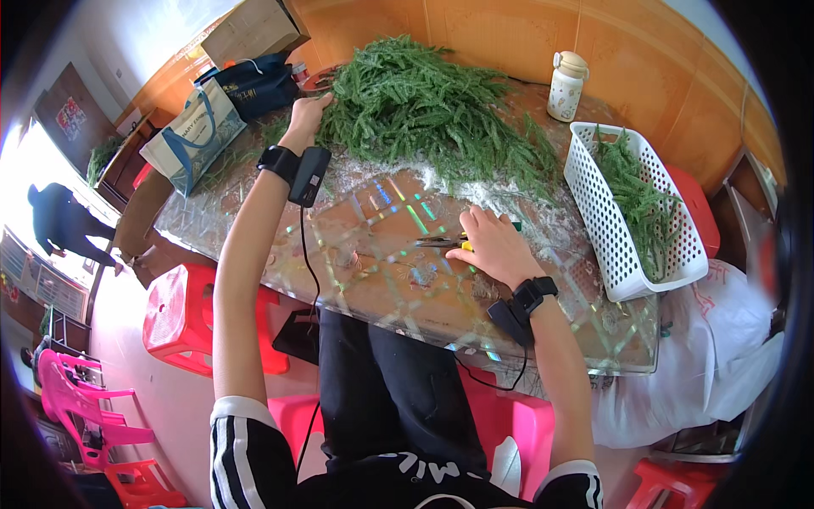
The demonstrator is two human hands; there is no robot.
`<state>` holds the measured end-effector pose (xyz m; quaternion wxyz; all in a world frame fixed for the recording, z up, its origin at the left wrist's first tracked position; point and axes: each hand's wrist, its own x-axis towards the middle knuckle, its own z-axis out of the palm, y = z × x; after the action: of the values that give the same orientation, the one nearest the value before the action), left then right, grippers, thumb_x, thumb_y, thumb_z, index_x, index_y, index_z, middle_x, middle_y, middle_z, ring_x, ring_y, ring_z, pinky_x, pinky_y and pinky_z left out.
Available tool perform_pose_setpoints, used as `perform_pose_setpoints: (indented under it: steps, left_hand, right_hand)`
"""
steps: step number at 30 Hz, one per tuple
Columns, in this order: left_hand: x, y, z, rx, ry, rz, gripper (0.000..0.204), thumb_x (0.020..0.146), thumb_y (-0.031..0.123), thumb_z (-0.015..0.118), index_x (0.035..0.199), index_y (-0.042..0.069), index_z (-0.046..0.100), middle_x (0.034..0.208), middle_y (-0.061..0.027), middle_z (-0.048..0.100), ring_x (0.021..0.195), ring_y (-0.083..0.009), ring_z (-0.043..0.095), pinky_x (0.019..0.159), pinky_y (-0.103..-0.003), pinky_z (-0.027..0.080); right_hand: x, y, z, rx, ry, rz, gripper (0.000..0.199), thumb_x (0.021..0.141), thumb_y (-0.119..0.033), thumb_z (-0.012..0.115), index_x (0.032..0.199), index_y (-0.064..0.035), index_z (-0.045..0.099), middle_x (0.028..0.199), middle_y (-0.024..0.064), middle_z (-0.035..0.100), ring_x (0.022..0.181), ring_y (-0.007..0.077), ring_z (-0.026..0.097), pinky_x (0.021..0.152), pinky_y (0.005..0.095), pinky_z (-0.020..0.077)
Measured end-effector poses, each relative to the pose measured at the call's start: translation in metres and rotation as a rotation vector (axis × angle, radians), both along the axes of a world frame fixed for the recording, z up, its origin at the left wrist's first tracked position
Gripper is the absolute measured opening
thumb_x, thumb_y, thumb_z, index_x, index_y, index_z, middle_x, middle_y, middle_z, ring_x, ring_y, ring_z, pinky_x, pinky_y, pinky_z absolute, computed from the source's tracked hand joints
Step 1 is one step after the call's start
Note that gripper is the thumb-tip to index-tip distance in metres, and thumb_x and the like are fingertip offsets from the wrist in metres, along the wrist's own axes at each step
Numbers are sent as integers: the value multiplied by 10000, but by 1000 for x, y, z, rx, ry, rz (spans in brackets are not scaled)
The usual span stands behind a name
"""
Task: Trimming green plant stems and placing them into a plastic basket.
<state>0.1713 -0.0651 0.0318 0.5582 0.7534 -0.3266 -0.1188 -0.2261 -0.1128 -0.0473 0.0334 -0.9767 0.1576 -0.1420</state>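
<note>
A big heap of green needled sprigs, like artificial pine branches (407,110), lies at the back of the table. My left hand (309,117) reaches to the heap's left edge, its fingers drawn together among the stem ends; what they grip is hidden. Lower down, in front of the heap, my right hand (492,244) is closed round a pair of pliers (439,243). Their dark jaws point left, and a bit of yellow handle shows under the fingers. White flakes (487,188) are scattered on the table between the heap and this hand.
On the right stands a white perforated basket (599,227) with some sprigs, near a bottle (566,86). Two bags (191,140) and a cardboard box (250,32) occupy the back left. A red stool (178,314) sits beside the table (381,297). A person (68,222) is far left.
</note>
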Motion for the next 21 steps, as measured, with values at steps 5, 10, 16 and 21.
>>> perform_pose_setpoints:
  steps: [5,10,16,21]
  left_hand:
    - [-50,-8,22,-309,74,-44,263,864,251,523,768,12,574,615,-19,531,529,-86,478,474,-225,359]
    - [-85,-6,37,-457,82,-54,230,893,210,470,759,28,511,650,-20,506,527,-84,436,457,-233,356]
    - [-51,-7,-6,-118,778,-299,219,899,195,457,746,44,501,664,-13,475,537,-81,424,454,-218,351]
    - [-57,-14,5,-315,587,-280,149,902,148,433,785,64,473,661,13,457,500,-71,391,436,-192,320]
  right_hand:
    - [-3,-4,-5,-7,-59,-21,507,732,-448,600,947,-15,444,985,137,498,880,295,533,753,395,416]
    - [0,-2,-6,20,-48,-11,495,734,-441,601,939,-19,443,985,131,492,870,289,536,748,399,417]
    - [3,1,-4,-34,-63,7,459,731,-415,620,914,-29,453,911,97,482,861,270,547,740,419,433]
    - [1,-3,-3,-2,-16,3,472,736,-427,605,932,-30,442,971,115,486,870,289,538,752,415,416]
